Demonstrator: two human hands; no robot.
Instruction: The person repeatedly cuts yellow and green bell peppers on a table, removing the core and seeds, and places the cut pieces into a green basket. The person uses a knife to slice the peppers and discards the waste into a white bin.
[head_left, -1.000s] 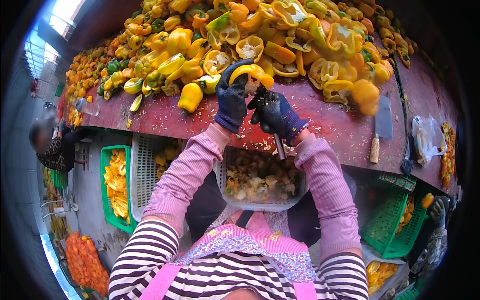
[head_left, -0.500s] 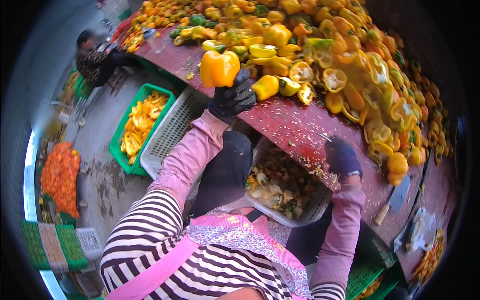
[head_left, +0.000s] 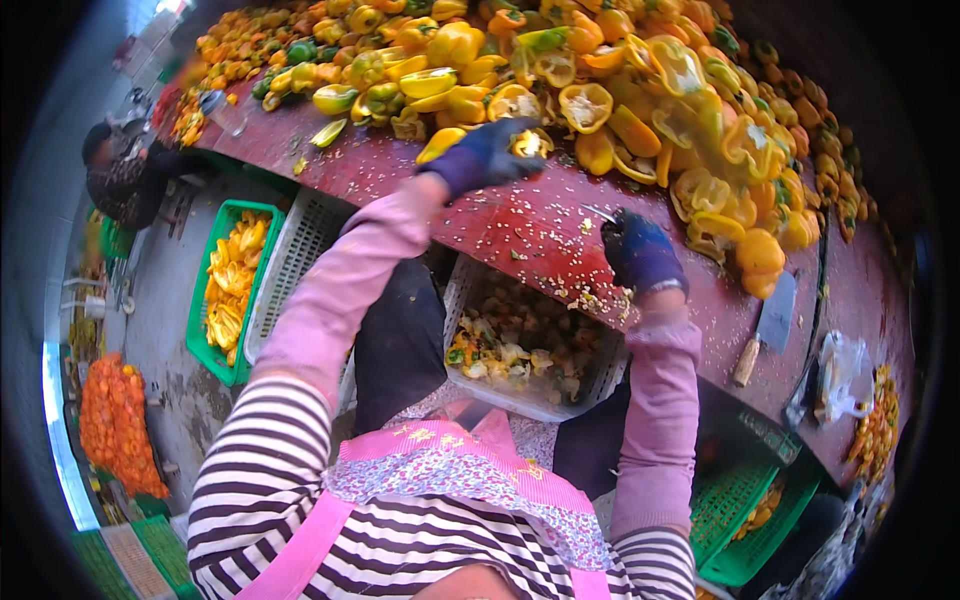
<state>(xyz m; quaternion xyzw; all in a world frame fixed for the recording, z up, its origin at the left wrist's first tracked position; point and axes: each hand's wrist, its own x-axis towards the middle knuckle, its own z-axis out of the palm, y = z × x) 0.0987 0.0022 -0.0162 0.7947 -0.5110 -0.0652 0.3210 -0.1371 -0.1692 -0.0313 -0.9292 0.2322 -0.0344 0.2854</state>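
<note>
My left hand [head_left: 488, 160], in a dark glove, reaches to the near edge of the pepper pile. Its fingers close around a small cut yellow bell pepper half [head_left: 530, 144] with pale seeds showing; motion blurs them a little. Beside its wrist lies a yellow pepper [head_left: 440, 146]. My right hand [head_left: 643, 252], also gloved, is closed low over the red tabletop [head_left: 500, 222]. A thin blade of a small knife [head_left: 598, 212] juts from its fingers; the handle is hidden in the grip. Scattered seeds surround both hands.
A large pile of peppers [head_left: 640, 100] covers the table's far side. A cleaver [head_left: 775, 320] lies at right. Below the edge stands a crate of pepper scraps [head_left: 535, 400]; a green crate of cut peppers [head_left: 232, 290] stands left. A person [head_left: 125, 175] sits far left.
My left hand has let go of the yellow pepper it held up and come down to a cut half. My right hand keeps the knife near the table. The view has shifted right.
</note>
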